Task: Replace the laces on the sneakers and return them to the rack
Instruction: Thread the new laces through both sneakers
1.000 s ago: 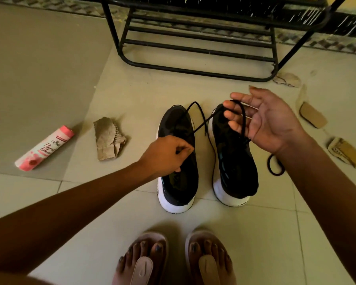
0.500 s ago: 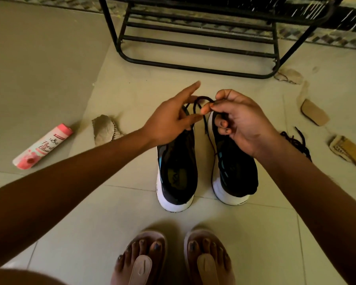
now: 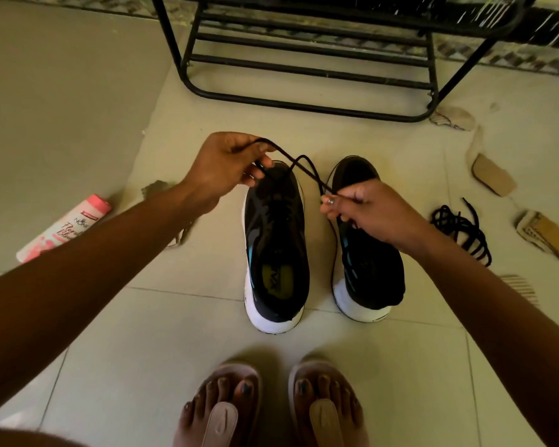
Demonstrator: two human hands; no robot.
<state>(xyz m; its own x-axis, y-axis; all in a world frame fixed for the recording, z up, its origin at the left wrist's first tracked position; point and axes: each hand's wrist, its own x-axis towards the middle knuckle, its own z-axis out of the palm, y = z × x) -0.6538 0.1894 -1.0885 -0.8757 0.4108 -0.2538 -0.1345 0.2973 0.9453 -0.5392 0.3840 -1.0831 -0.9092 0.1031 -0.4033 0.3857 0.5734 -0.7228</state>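
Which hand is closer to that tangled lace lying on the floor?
Right. The right hand, over the right sneaker, is just beside the tangled lace; the left hand, over the left sneaker's toe, is farther. Both pinch another lace.

Bare forearms (image 3: 94,253); feet (image 3: 204,404) in pale pink thong sandals (image 3: 221,421) — toenails (image 3: 246,389) painted dark.

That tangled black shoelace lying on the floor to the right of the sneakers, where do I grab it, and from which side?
Pinch the tangled black shoelace at its free straight end on the far side, coming straight down from above. It lies flat and limp on the tile, so side approaches find nothing; lifting an end probably lets the loops fall open.
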